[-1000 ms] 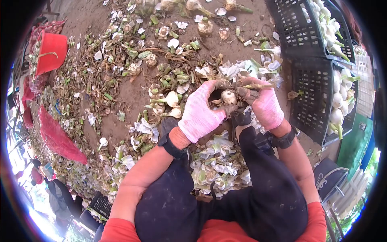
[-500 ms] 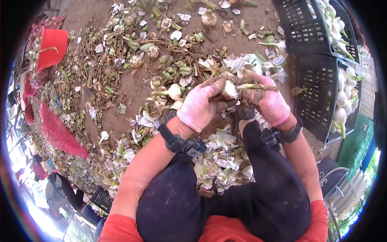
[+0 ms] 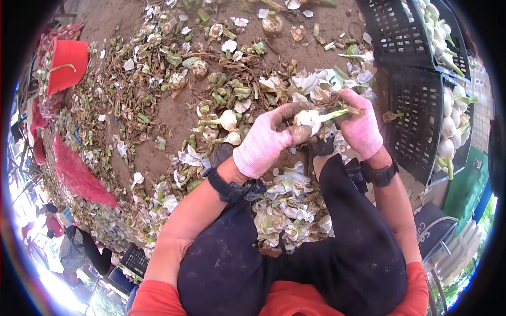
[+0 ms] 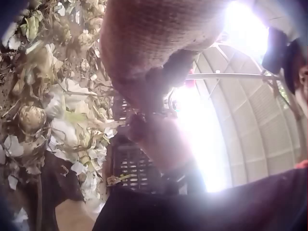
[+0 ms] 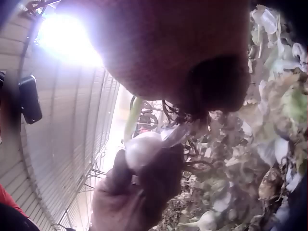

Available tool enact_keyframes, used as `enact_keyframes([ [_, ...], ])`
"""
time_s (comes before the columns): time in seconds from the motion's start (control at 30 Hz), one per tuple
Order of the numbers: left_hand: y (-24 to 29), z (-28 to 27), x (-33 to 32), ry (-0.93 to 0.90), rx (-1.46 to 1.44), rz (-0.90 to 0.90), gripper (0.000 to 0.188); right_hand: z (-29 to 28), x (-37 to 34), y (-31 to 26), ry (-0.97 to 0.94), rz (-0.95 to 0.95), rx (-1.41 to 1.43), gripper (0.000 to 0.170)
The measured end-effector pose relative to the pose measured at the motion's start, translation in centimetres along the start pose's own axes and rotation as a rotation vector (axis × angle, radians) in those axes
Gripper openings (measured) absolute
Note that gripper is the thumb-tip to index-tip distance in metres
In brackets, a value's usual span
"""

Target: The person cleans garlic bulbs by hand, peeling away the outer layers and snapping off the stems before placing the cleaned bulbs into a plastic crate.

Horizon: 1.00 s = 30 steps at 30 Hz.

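One red bucket (image 3: 68, 66) at far left, red mesh netting (image 3: 81, 174) below it in the head view. Further right, brown soil (image 3: 150, 158) strewn with dry leaves, papery skins and cut green stems (image 3: 240, 90). Two loose garlic bulbs (image 3: 226, 121) there, near the left glove.

Next, left hand (image 3: 266, 136), pink-gloved, fingers soil-dark: pinching the held garlic bulb (image 3: 307, 120) between thumb and finger, thumb toward the knees (image 3: 340, 189). Sits between both hands, above the ground, nearer the left. Runs lengthwise from hand to hand: round end at the left fingers, green stem (image 3: 334, 114) pointing right and slightly away from the knees.

Then right hand (image 3: 361, 126), same glove, beside the stem's tip, fingers bent inward, right forearm (image 3: 392, 210) slanting in from lower right. Pinching the stem or merely touching: cannot tell, fingertips too dark in the right wrist view.

Far right, black plastic crates (image 3: 414, 124), full of pale stemmed garlic (image 3: 448, 129).
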<state>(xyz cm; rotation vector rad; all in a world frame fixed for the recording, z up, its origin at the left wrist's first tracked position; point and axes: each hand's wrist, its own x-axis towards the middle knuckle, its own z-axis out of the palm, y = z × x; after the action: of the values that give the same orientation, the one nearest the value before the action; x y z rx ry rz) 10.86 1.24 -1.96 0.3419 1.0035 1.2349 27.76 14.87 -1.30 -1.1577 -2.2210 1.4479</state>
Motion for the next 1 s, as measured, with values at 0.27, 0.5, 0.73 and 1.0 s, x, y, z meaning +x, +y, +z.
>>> enact_keyframes([
  [0.27,2.0,1.0,-1.3,-0.041,0.028,-0.148,0.054,-0.1,3.5,5.8,0.181,0.102,-0.432,0.035],
  [0.5,-0.1,0.2,-0.1,-0.012,-0.206,0.007,0.051,-2.8,0.5,-2.8,-0.187,0.225,0.442,0.035],
  [0.73,1.5,1.1,-0.9,-0.101,-0.133,-0.152,0.049,-1.0,1.2,-0.9,-0.188,0.106,0.087,0.017],
  [1.0,0.5,0.2,-0.5,-0.059,-0.201,-0.118,0.056,-3.3,-0.6,-4.9,-0.252,0.067,0.139,0.022],
])
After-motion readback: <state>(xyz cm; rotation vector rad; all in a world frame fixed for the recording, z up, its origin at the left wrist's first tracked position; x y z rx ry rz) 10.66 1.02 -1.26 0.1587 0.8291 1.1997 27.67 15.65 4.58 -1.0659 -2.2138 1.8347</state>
